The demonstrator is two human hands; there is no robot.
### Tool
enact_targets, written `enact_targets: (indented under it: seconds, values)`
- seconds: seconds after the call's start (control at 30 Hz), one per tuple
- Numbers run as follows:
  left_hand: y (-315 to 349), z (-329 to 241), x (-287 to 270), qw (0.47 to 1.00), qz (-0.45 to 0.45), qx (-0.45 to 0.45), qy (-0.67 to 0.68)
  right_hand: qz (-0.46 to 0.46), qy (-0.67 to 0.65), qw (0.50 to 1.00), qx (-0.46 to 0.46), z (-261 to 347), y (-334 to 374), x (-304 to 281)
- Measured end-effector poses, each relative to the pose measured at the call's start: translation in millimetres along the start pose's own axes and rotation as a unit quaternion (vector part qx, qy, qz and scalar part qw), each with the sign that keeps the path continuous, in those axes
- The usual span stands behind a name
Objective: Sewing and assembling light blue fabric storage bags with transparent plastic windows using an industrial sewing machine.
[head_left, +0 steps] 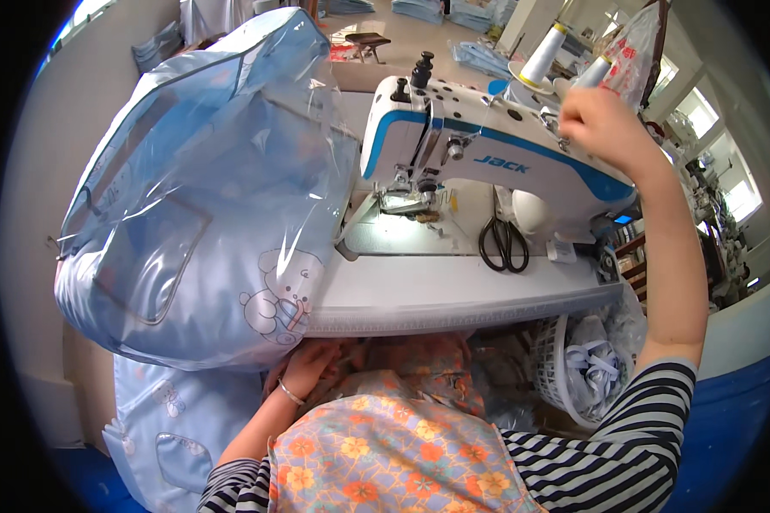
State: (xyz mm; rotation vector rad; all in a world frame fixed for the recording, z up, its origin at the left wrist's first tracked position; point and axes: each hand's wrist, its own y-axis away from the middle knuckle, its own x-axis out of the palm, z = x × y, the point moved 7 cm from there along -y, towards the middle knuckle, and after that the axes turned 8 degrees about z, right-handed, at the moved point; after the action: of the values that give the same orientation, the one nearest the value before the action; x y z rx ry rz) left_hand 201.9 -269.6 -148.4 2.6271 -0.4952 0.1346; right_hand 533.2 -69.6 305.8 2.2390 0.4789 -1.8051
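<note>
My right hand [603,122] is raised over the right end of a white and blue sewing machine [505,141], beside the thread cones. Its fingers are curled together; whatever they hold, if anything, is hidden. Just by the fingertips is a small metal fitting [549,118] on the machine's top. Low down, my left hand [312,366] rests at the table's front edge, near my flowered apron [393,453]; its fingers are mostly hidden. Left of the needle area lies a light-blue padded piece [222,248] under clear plastic, with a cartoon animal printed on it.
Black-handled scissors [505,248] lie on the machine bed [445,282]. Behind my right hand stand a white thread cone [543,58] and another spool. A white basket [556,368] of strips and plastic sits under the table's right side. More light-blue fabric [167,427] hangs at lower left.
</note>
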Motion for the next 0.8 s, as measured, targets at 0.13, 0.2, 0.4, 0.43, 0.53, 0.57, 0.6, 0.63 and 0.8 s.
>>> enact_targets:
  seconds: [0.13, 0.2, 0.4, 0.43, 0.53, 0.57, 0.6, 0.63, 0.8]
  values:
    - [-2, -3, 5, 0.999, 0.017, -0.004, 0.029, -0.097, 0.052, 0.994, 0.003, -34, 2, 1]
    - [3, -9, 6, 1.000, -0.007, -0.011, 0.017, -0.036, 0.064, 0.997, -0.003, -11, 6, 1]
    - [0, -5, 6, 0.999, 0.022, -0.019, 0.029, -0.125, -0.018, 0.992, -0.001, -12, 3, -13]
    - [-1, -5, 7, 0.999, 0.024, -0.018, 0.029, -0.052, 0.052, 0.996, 0.045, -21, -1, -3]
    - [3, -1, 5, 0.999, 0.005, -0.018, 0.028, 0.068, 0.065, 0.994, 0.062, -11, 3, 4]
    - [2, -1, 4, 0.999, -0.005, -0.014, 0.031, -0.005, 0.008, 1.000, 0.022, -8, -4, -3]
    - [-2, -4, 0, 0.999, -0.010, -0.007, 0.031, -0.081, -0.046, 0.996, -0.014, -8, -6, -12]
    - [-6, 0, 0, 1.000, 0.008, -0.004, 0.026, -0.083, -0.014, 0.996, 0.011, -13, -7, -12]
    - [-4, 2, -1, 1.000, -0.003, -0.008, 0.024, 0.041, 0.051, 0.997, 0.048, -9, 3, -1]
